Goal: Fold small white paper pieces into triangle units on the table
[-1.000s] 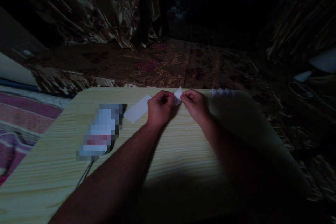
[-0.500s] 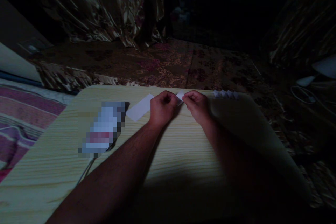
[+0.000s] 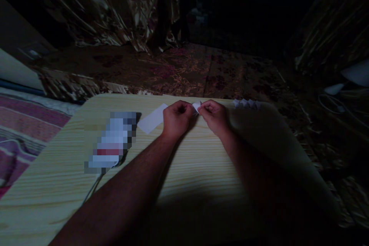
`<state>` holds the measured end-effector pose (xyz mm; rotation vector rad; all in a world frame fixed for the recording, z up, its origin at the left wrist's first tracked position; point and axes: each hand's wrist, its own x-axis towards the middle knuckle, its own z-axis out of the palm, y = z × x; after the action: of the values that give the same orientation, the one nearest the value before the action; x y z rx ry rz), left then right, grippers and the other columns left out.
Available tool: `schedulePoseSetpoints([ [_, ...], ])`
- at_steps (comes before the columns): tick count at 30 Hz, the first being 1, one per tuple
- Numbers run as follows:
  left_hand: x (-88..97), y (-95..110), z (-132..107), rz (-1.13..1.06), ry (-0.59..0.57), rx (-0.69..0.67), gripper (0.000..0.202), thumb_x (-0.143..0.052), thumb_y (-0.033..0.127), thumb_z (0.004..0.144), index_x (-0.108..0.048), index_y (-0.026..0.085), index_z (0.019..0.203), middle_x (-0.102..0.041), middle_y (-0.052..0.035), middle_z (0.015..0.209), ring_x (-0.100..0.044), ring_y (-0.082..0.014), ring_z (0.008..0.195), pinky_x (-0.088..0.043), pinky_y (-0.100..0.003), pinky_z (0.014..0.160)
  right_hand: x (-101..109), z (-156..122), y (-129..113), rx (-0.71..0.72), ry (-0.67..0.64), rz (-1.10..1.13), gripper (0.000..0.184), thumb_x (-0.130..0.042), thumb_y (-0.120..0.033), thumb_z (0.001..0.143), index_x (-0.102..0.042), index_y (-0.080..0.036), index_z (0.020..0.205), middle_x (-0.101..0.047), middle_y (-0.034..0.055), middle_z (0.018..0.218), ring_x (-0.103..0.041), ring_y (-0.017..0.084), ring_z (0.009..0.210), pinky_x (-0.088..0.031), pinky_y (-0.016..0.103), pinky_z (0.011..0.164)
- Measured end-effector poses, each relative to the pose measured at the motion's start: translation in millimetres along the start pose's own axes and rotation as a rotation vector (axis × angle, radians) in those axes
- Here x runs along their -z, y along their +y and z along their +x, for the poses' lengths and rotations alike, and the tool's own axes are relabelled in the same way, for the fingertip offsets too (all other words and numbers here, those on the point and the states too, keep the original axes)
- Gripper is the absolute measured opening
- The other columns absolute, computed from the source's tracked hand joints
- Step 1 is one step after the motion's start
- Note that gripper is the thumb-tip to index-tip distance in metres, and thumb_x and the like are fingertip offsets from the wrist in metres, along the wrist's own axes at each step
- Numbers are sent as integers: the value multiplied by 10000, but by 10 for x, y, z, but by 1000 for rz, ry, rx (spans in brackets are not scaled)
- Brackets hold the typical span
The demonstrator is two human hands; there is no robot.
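Between my two hands is a small folded piece of white paper (image 3: 196, 106). My left hand (image 3: 178, 119) pinches its left side, fingers curled. My right hand (image 3: 213, 114) grips the right edge between thumb and forefinger. Just left of my left hand, a white paper strip (image 3: 152, 120) lies flat on the table, its right end partly hidden behind that hand. Beyond my right hand, several small folded paper pieces (image 3: 247, 103) stand in a row near the table's far edge. Fine folds in the held paper are too small and dim to make out.
The light wooden table (image 3: 121, 196) carries a blurred-out, phone-like device (image 3: 113, 138) with a cable (image 3: 92, 190) at left. Patterned cloth (image 3: 178, 69) covers a surface behind the table. Striped bedding (image 3: 23, 123) is at left, and a white object with a cord (image 3: 334, 89) at far right.
The paper between my hands has changed shape, its upper corner now bent over and rounded. My right fingers have shifted slightly left and down over it. My left hand keeps its pinch.
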<state>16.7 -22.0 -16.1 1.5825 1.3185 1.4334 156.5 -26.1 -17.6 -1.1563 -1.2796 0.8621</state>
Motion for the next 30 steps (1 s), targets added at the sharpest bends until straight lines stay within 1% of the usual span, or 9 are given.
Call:
schedulePoseSetpoints([
  [5,-2,26,-4,-58,-16,47,176,-645,306,760,-704,141,744,-708,-29,688,-609,-121,592,-474,-212,559,-3,4,31,14,-7,-11,146,-662,-304,706,-584,-181,694,-573,-34,588,-499,94,524,-364,215,501],
  [9,2,46,-10,-74,-29,59,176,-649,307,759,-709,142,748,-711,-30,674,-618,-123,582,-472,-206,543,-7,10,38,1,-12,-11,137,-648,-296,707,-570,-186,688,-591,-29,591,-516,102,526,-363,216,497],
  [13,10,62,-10,-112,-43,85,179,-650,309,761,-706,140,751,-710,-30,665,-621,-123,570,-476,-205,536,-5,11,26,21,-17,-23,132,-640,-294,713,-572,-185,679,-607,-22,602,-531,108,540,-368,216,502],
  [19,18,65,-3,-157,-49,111,155,-686,288,726,-711,139,759,-713,-28,666,-624,-123,569,-479,-203,541,-8,-1,13,-26,-29,-46,140,-629,-299,705,-548,-192,666,-596,-32,567,-476,90,477,-341,207,466],
  [24,17,38,8,-191,-62,135,175,-703,303,709,-708,138,768,-713,-30,665,-623,-128,567,-478,-212,540,-24,-2,23,-41,-51,-7,131,-626,-278,700,-534,-193,663,-638,-20,594,-461,78,439,-332,201,442],
  [30,16,16,19,-210,-70,143,172,-706,302,705,-700,138,758,-709,-35,665,-618,-125,564,-481,-216,545,-22,-6,9,-25,-66,-39,106,-625,-271,703,-576,-182,674,-591,-35,565,-455,76,449,-325,196,442],
])
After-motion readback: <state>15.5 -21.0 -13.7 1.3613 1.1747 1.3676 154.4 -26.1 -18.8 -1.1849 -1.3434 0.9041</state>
